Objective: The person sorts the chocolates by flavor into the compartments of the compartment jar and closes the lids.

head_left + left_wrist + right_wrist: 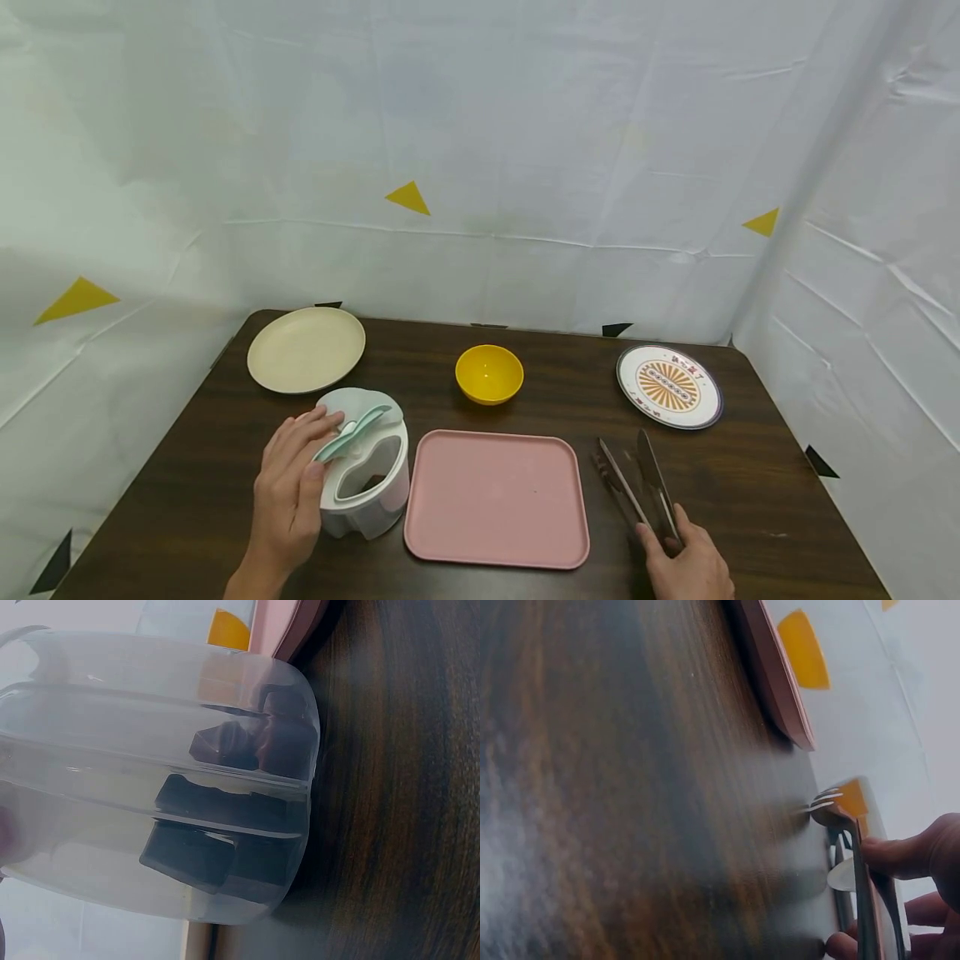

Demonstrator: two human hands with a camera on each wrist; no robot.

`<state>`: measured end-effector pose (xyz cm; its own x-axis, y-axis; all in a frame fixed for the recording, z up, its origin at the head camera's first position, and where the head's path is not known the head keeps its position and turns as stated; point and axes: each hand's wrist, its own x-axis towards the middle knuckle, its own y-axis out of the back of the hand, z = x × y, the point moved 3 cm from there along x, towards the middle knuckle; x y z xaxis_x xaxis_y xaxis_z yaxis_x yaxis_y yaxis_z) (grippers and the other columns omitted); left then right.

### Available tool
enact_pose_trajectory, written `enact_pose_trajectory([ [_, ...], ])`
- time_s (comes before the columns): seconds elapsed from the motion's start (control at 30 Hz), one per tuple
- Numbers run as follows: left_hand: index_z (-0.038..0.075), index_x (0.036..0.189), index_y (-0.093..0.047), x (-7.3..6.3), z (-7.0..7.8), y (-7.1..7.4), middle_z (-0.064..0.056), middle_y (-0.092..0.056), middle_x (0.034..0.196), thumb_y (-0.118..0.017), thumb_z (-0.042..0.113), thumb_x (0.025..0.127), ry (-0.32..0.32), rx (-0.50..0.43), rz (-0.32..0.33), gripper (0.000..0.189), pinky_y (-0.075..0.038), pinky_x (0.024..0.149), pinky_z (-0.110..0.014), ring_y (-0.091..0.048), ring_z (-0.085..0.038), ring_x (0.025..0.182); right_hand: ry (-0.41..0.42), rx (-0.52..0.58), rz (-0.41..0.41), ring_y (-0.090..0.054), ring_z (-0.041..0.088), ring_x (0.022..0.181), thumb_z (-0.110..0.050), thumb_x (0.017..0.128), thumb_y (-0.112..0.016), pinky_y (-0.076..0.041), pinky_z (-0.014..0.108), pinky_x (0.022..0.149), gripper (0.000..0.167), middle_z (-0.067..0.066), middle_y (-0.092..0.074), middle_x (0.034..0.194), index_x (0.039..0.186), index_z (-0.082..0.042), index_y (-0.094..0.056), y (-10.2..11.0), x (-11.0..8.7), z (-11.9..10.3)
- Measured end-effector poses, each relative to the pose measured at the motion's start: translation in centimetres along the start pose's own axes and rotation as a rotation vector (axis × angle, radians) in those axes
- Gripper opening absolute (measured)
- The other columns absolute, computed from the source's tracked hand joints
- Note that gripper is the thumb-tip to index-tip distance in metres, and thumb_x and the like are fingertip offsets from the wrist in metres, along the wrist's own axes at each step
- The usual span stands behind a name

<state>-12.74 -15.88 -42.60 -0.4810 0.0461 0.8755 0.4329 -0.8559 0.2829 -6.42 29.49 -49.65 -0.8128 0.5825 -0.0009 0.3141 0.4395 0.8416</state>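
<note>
My left hand is at a white lidded container, its fingers and thumb around the near-left end of a raised mint-green lid flap. The kidney-shaped opening beside the flap is uncovered, with something dark inside. Through the container's cloudy wall in the left wrist view, several dark chunks show at the bottom. At the right, my right hand holds metal tongs between thumb and fingers, their arms spread apart and pointing away from me. A fork-like tip shows in the right wrist view.
A pink tray lies between the hands, right beside the container. Behind it stands a yellow bowl. A cream plate is at the back left, a patterned white plate at the back right. White sheeting surrounds the dark wooden table.
</note>
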Motion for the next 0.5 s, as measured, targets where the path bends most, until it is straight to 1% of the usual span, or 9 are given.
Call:
enact_pose_trajectory([
  [0.2, -0.005, 0.104, -0.070, -0.08, 0.09, 0.05, -0.021, -0.065, 0.117, -0.043, 0.009, 0.096, -0.002, -0.003, 0.000, 0.031, -0.023, 0.112, -0.046, -0.054, -0.039, 0.121, -0.034, -0.073, 0.017, -0.055, 0.055, 0.104, -0.047, 0.079, -0.075, -0.040, 0.064, 0.084, 0.075, 0.030, -0.058, 0.123, 0.135, -0.001, -0.055, -0.05, 0.00, -0.04],
  [0.37, -0.005, 0.104, -0.070, -0.05, 0.14, 0.06, -0.021, -0.065, 0.117, -0.043, 0.009, 0.096, -0.001, -0.003, -0.002, 0.031, -0.022, 0.112, -0.045, -0.053, -0.039, 0.121, -0.046, -0.077, 0.017, -0.055, 0.055, 0.104, -0.047, 0.078, -0.076, -0.041, 0.063, 0.084, 0.076, 0.031, -0.058, 0.123, 0.135, -0.002, -0.054, -0.01, 0.03, 0.07],
  [0.5, -0.005, 0.104, -0.070, 0.00, 0.14, 0.07, -0.021, -0.065, 0.118, -0.043, 0.009, 0.096, -0.001, -0.001, -0.002, 0.031, -0.022, 0.112, -0.045, -0.053, -0.039, 0.121, -0.051, -0.079, 0.003, -0.055, 0.056, 0.103, -0.053, 0.077, -0.075, -0.041, 0.063, 0.084, 0.082, 0.032, -0.056, 0.124, 0.136, -0.002, -0.053, 0.06, 0.19, -0.02],
])
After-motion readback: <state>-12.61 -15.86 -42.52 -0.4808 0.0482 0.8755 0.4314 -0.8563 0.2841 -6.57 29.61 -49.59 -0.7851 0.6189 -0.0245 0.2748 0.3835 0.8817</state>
